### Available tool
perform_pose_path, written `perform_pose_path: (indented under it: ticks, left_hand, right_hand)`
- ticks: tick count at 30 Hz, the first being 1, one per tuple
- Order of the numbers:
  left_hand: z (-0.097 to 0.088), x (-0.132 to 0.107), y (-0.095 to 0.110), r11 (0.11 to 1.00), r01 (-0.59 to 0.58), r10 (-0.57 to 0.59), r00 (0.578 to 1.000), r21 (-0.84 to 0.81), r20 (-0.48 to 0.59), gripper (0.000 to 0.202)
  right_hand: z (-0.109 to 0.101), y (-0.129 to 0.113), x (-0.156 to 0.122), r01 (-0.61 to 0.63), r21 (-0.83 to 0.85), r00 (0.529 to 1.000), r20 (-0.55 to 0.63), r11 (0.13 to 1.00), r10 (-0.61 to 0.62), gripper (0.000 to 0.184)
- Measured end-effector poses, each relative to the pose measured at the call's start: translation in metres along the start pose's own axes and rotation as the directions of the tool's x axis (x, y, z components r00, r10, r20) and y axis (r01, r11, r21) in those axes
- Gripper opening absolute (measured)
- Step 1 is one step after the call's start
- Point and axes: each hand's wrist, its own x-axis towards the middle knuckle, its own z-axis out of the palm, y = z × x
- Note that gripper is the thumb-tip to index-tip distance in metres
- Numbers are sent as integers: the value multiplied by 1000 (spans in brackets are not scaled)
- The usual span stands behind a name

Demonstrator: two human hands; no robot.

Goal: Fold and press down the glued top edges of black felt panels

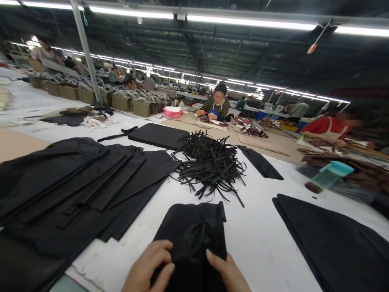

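Observation:
A black fabric piece lies in front of me at the bottom centre, with a raised crease in its middle and a folded strip along its right edge. My left hand grips its left side with curled fingers. On the opposite side, my right hand has its thumb pressed on top, the other fingers hidden beneath. Just beyond is a loose heap of thin black strips. Overlapping black fabric panels spread out to the left. More folded black panels lie to the right.
Behind the strips sits a flat black stack. A narrow black folded piece and a teal-lidded bottle are on the right of the white table. Across it, a person in a striped top and another in red are working.

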Motion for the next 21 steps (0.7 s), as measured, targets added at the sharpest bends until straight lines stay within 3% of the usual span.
perform_pose_path:
  ticks: [2, 3, 4, 6, 8, 10, 14, 21]
  left_hand:
    - [-18, 13, 0, 972, 188, -214, 958, -144, -192, 27]
    - [-23, 18, -1, 929, 266, -316, 932, -258, -179, 38]
    - [-27, 21, -2, 858, 343, -408, 907, -384, -102, 49]
    - [-26, 23, -3, 637, 504, -515, 841, -584, 164, 64]
    - [-17, 20, -1, 410, 629, -498, 761, -661, 415, 63]
    - [-5, 16, 4, 282, 684, -397, 722, -673, 567, 56]
    - [14, 14, 20, 241, 648, -199, 761, -722, 617, 56]
    - [20, 29, 31, 393, 541, -242, 841, -744, 483, 63]
  right_hand:
    - [-3, -9, -7, -42, 104, 999, -22, 994, 45, 57]
    - [-3, -14, -10, -59, 154, 998, -13, 986, 61, 54]
    - [-3, -20, -14, -72, 195, 997, 8, 978, 71, 51]
    - [-3, -31, -21, -106, 238, 993, 76, 965, 90, 45]
    - [-3, -38, -26, -147, 239, 982, 151, 960, 113, 39]
    - [-6, -42, -29, -181, 221, 970, 202, 958, 136, 37]
    - [-14, -41, -32, -176, 239, 973, 192, 955, 132, 37]
    - [-23, -40, -31, -143, 179, 981, 154, 973, 115, 41]
